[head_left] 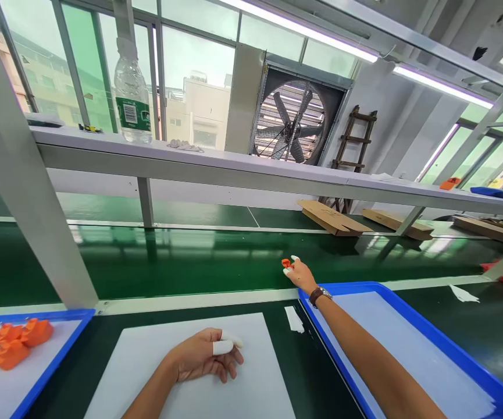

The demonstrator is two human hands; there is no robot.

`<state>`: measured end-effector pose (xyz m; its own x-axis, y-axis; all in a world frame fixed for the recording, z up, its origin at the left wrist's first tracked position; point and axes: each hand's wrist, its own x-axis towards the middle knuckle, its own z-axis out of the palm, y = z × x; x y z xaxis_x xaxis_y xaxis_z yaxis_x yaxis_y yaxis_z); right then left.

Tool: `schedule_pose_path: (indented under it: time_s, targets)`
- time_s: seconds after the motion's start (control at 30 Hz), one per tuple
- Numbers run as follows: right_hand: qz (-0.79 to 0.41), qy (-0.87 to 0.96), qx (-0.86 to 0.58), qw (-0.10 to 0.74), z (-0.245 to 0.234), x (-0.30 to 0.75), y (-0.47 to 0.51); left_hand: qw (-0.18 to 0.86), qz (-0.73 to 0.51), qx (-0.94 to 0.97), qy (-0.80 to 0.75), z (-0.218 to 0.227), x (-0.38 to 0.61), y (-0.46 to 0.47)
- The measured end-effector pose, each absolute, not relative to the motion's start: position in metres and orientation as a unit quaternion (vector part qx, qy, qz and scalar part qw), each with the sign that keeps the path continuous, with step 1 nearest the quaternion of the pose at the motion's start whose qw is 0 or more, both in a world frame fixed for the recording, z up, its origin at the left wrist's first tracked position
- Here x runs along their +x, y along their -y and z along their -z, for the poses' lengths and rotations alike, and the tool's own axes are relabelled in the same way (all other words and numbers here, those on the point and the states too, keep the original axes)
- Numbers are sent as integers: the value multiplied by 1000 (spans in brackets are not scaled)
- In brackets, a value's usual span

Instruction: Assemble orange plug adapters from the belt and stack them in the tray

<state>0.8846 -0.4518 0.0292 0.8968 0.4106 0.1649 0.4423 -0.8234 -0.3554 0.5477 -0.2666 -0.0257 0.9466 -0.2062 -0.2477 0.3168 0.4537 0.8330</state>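
Observation:
Stretched out over the green conveyor belt (pixel 216 262), my right hand (pixel 300 273) pinches a small orange plastic part (pixel 285 263) between its fingertips. White finger cots cover some of its fingertips, and a watch (pixel 320 294) is on that wrist. My left hand (pixel 210 356) rests above the white sheet (pixel 138 361) with fingers loosely curled and apart, holding nothing; white cots cover its thumb and a finger. Several orange plastic pieces (pixel 15 342) lie clustered in the left blue-rimmed tray (pixel 66 343), away from both hands.
Under my right forearm lies another blue-rimmed tray (pixel 443 343). A white paper scrap (pixel 293 319) sits beside it. Beyond the belt are flat cardboard boxes (pixel 332 218). A shelf (pixel 234 163) crosses above, carrying a plastic bottle (pixel 132 96). A metal post (pixel 28 157) rises at left.

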Motion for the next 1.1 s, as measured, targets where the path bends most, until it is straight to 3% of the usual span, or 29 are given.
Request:
schedule_pose_path:
  time_s: [0.2, 0.4, 0.57, 0.67, 0.83, 0.93, 1.1]
  targets:
    - [17, 459, -838, 292, -16, 771, 406, 873, -15, 474, -116, 26, 550, 271]
    - [-36, 554, -740, 380, 7, 668, 394, 834, -151, 516, -124, 21, 549, 279]
    - [-203, 477, -627, 581, 16, 656, 394, 789, -189, 561, -165, 19, 543, 273]
    - [-243, 404, -593, 653, 17, 662, 400, 747, -181, 618, -164, 11, 540, 275]
    - [-279, 378, -581, 664, 17, 666, 423, 676, -113, 713, -144, -11, 523, 289]
    - [-323, 383, -568, 653, 19, 661, 432, 579, -71, 799, -145, -17, 508, 296]
    - [-362, 421, -536, 636, 21, 650, 435, 445, -101, 871, -184, -1, 496, 299]
